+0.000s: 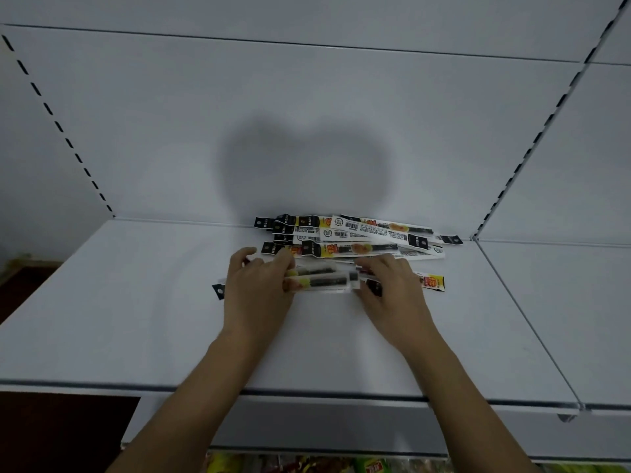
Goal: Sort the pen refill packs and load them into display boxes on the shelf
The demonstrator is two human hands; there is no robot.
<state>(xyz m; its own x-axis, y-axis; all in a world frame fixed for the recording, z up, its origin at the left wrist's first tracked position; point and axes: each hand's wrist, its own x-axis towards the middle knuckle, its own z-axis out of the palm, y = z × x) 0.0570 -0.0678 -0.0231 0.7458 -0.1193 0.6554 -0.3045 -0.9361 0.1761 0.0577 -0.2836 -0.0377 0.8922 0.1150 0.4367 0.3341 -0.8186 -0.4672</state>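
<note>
A loose pile of pen refill packs (355, 235), long narrow sleeves printed in white, black and yellow, lies on the white shelf (136, 302) against its back panel. In front of the pile, my left hand (256, 285) and my right hand (389, 285) hold a small bundle of refill packs (321, 281) between them, one hand at each end. Fingers of both hands curl round the bundle's ends. One pack end (433, 282) pokes out to the right of my right hand, and a black tab (218, 291) shows left of my left hand. No display box is in view.
The white back panel (307, 114) rises behind the pile, with slotted uprights at left (54, 121) and right (532, 138). A neighbouring shelf (563, 302) adjoins on the right. Coloured goods (307, 466) show on a lower shelf below the front edge.
</note>
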